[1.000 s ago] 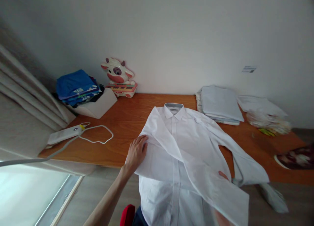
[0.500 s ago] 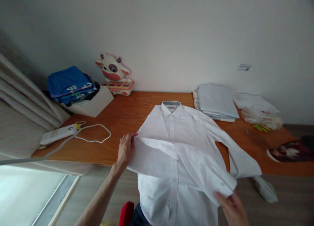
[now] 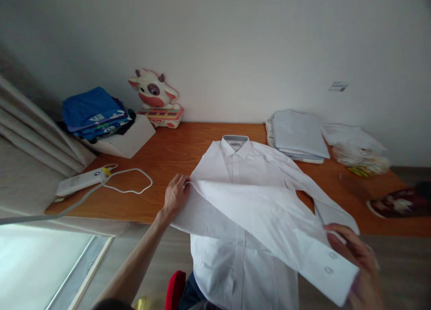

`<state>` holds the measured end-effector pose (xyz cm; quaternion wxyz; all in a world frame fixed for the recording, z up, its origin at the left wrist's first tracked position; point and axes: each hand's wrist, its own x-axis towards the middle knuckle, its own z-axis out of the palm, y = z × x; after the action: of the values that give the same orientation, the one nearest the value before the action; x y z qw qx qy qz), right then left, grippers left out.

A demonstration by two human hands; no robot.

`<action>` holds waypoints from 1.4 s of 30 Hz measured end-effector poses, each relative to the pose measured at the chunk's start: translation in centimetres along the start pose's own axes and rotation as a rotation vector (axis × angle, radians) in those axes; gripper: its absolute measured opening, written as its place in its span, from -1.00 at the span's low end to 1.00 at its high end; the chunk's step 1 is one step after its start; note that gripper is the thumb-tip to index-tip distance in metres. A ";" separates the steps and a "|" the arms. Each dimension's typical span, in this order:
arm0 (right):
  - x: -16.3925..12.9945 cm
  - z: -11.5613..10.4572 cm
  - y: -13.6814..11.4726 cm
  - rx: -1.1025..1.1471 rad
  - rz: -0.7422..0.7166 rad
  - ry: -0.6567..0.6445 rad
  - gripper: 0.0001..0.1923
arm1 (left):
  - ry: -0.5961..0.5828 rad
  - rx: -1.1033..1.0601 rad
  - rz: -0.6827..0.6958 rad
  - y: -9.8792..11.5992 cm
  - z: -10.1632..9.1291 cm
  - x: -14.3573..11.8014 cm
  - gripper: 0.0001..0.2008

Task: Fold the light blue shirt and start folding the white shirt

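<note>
A white button-up shirt (image 3: 215, 260) lies front up on the wooden table, its collar pointing toward the wall and its lower part hanging past the front edge. My left hand (image 3: 177, 195) pinches the shirt at its left side, where the sleeve folds over. That sleeve stretches across the shirt's front to the lower right. Near the two-button cuff (image 3: 332, 263), my right hand (image 3: 363, 260) grips the sleeve, fingers on its upper edge and part of the hand hidden behind the cloth. The other sleeve (image 3: 303, 177) extends to the right over the table.
On the wooden table (image 3: 182, 153) stand a cow toy piano (image 3: 156, 99) and a white box (image 3: 134, 137) topped with blue clothes (image 3: 92, 108). A power strip (image 3: 82, 182) with a looped cable lies left. Folded cloths (image 3: 299, 135), plastic packaging (image 3: 363, 155) and a dark patterned object (image 3: 397, 202) are right.
My right hand has moved right and up a little, drawing the sleeve straighter and bringing the cuff buttons into view. My left hand keeps its hold at the fold.
</note>
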<state>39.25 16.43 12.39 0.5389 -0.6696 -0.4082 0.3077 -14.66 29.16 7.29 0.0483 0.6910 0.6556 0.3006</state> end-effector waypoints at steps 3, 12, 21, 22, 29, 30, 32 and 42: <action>0.5 0.8 2.1 -0.085 0.093 -0.095 -0.52 | -0.083 0.047 0.059 -0.6 -0.2 -0.9 -0.72; -5.0 2.6 9.3 0.184 0.374 -0.057 -0.18 | -0.247 -0.189 0.222 3.4 0.8 4.7 -0.61; -1.6 4.7 3.7 0.193 0.001 0.048 -0.25 | -0.250 0.084 -0.051 4.9 6.9 16.0 -0.86; -1.0 5.4 3.0 0.225 -0.045 0.063 -0.28 | -0.249 0.087 -0.069 4.6 7.0 16.2 -0.86; 3.1 10.0 3.2 0.100 -0.240 -0.022 -0.42 | -0.183 0.082 -0.149 2.2 5.2 14.9 -0.74; 3.9 10.2 3.7 0.005 -0.248 -0.090 -0.42 | -0.189 0.077 -0.139 1.9 4.7 14.3 -0.72; 5.6 10.0 4.9 -0.154 -0.280 -0.179 -0.43 | -0.215 0.070 -0.091 1.7 4.0 12.5 -0.69; 15.0 4.5 6.9 -0.255 -0.379 -0.082 -0.51 | -0.248 0.079 0.109 8.6 8.4 9.4 -0.58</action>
<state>44.07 31.12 5.08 0.4812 -0.6306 -0.5836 0.1739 -3.52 39.52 7.70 0.0851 0.7589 0.6173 0.1891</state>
